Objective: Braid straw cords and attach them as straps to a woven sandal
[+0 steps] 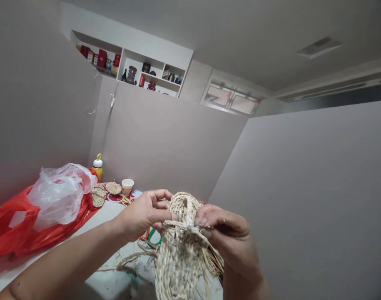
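I hold a pale woven straw piece (178, 254), oval and braided, upright in front of me above the table. My left hand (146, 212) grips its upper left edge, thumb pressed on the weave. My right hand (227, 233) pinches a knot of loose straw strands at the middle of the piece. Loose strand ends hang down to the right under that hand.
A red plastic bag (12, 233) with a clear bag (59, 196) on it lies at the left on the white table (105, 212). Behind stand a yellow bottle (98, 166), a paper cup (127, 186) and small woven pieces (98, 195). Grey partition walls enclose the table.
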The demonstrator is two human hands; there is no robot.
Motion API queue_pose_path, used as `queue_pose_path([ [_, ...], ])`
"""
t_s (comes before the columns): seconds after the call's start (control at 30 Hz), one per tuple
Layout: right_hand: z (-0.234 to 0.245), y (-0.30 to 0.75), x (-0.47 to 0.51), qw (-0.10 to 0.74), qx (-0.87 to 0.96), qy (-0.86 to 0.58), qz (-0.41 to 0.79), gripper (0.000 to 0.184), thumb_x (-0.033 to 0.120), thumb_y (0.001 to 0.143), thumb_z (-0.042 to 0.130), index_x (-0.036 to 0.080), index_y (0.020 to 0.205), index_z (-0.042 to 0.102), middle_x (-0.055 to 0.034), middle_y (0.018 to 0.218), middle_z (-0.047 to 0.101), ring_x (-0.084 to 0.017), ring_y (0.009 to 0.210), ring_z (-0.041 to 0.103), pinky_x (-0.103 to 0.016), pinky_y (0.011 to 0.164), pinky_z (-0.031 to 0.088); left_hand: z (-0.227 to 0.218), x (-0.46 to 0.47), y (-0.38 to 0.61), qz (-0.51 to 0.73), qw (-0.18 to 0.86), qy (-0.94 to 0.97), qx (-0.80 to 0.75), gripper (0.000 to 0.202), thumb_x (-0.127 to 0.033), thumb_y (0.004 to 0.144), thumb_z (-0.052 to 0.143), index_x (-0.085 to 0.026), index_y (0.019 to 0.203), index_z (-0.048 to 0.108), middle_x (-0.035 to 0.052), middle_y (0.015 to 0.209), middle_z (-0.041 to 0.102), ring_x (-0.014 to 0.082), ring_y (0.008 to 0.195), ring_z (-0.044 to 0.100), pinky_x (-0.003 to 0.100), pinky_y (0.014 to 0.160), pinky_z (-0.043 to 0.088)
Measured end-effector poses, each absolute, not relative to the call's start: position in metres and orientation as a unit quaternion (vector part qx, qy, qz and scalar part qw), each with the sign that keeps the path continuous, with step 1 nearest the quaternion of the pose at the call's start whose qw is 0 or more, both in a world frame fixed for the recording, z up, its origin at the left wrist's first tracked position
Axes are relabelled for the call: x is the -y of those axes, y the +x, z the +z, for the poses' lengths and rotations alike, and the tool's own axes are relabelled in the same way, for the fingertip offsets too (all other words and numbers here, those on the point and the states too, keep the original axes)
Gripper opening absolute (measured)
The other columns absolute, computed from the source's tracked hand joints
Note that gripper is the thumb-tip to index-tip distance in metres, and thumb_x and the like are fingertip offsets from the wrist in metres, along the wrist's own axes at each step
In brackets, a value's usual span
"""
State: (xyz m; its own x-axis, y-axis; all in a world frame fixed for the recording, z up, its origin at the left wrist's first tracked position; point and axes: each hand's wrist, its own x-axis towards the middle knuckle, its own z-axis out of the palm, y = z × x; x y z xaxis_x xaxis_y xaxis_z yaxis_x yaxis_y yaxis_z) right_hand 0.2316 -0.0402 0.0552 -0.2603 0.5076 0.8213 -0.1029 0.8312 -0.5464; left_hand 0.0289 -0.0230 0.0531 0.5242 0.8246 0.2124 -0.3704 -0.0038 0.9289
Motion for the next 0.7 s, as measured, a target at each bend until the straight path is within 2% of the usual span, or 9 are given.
queue_pose_path([
  [0.23,0.048,0.230,0.039,0.619,0.719,-0.174,0.264,0.012,0.016,0.073,0.080,0.025,0.079,0.076,-0.0007,0.072,0.073,-0.014,0.068,0.065,-0.024,0.062,0.055,0.054,0.024,0.029,0.441,0.680,0.552,-0.196,0.039,-0.020,0.061,0.079,-0.017,0.091,0.054,-0.0035,0.066,0.057,0.0068,0.051,0.051,0.018,0.047,0.038],
  [0.4,0.044,0.230,0.036,0.643,0.681,-0.189,0.296,0.010,0.020,0.069,0.082,0.025,0.074,0.075,-0.0004,0.068,0.071,-0.014,0.063,0.064,-0.025,0.061,0.054,0.053,0.023,0.029,0.441,0.683,0.552,-0.188,0.036,-0.020,0.063,0.080,-0.017,0.089,0.055,-0.0048,0.061,0.054,0.0066,0.049,0.050,0.018,0.047,0.034],
  [0.53,0.044,0.228,0.036,0.649,0.663,-0.190,0.323,0.009,0.022,0.068,0.083,0.024,0.072,0.075,-0.0001,0.066,0.071,-0.013,0.060,0.062,-0.023,0.056,0.052,0.054,0.024,0.029,0.439,0.681,0.554,-0.190,0.036,-0.021,0.064,0.080,-0.017,0.090,0.056,-0.0042,0.061,0.055,0.0081,0.052,0.053,0.019,0.049,0.035],
  [0.7,0.045,0.227,0.035,0.641,0.672,-0.156,0.336,0.008,0.023,0.070,0.082,0.025,0.074,0.075,-0.0002,0.067,0.071,-0.013,0.062,0.063,-0.023,0.057,0.053,0.055,0.025,0.028,0.437,0.681,0.557,-0.189,0.036,-0.023,0.063,0.080,-0.017,0.090,0.055,-0.0047,0.061,0.054,0.0088,0.053,0.054,0.020,0.051,0.037],
])
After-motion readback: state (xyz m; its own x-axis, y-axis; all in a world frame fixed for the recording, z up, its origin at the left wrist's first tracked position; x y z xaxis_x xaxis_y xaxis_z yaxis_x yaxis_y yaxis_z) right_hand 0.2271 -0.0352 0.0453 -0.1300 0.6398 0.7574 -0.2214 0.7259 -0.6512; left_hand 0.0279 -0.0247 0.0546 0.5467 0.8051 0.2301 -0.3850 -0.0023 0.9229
